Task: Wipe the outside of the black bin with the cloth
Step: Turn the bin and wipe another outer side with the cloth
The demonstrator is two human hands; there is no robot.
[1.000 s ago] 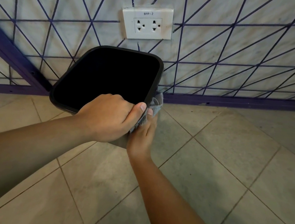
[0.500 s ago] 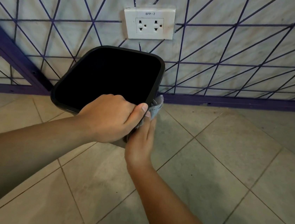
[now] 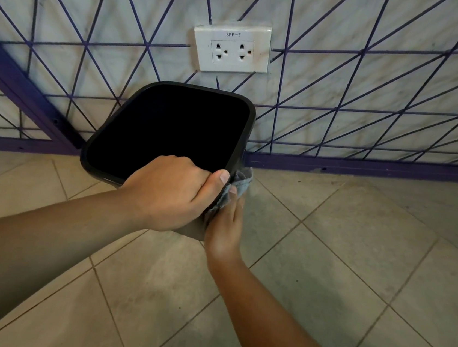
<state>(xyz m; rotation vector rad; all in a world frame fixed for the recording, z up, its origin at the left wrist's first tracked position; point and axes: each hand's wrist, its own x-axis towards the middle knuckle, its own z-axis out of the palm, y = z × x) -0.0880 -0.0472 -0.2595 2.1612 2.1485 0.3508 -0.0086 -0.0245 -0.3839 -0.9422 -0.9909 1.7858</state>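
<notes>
1. Two hands meet at one corner of the black bin (image 3: 170,129), which is tilted with its open mouth toward the camera, just in front of the marble wall with purple lines (image 3: 374,90) and below the double wall socket (image 3: 232,48).

2. Gripping the near rim at the bin's right corner, the left hand (image 3: 168,192) is clenched over the edge, thumb lying along the rim; it steadies the bin above the tiled floor (image 3: 323,284).

3. Pressed against the outer side wall just under that corner, the right hand (image 3: 225,224) holds the grey-blue cloth (image 3: 239,184) flat with its fingers pointing up the wall; the cloth sits between palm and bin, a fold of it poking out above the fingertips.

4. Relation that matters: the wiped wall lies to the left of the right hand and runs from rim down toward the hidden base, so the stroke's long axis goes along that wall, up and down. Of the two, the right hand is the nearer to the unwiped lower side; I judge the wipe only partly done.

5. Compared with half a second ago, both hands keep the same grips, the bin holds nearly the same tilt, and the cloth's free fold shows at much the same spot beside the rim corner.
</notes>
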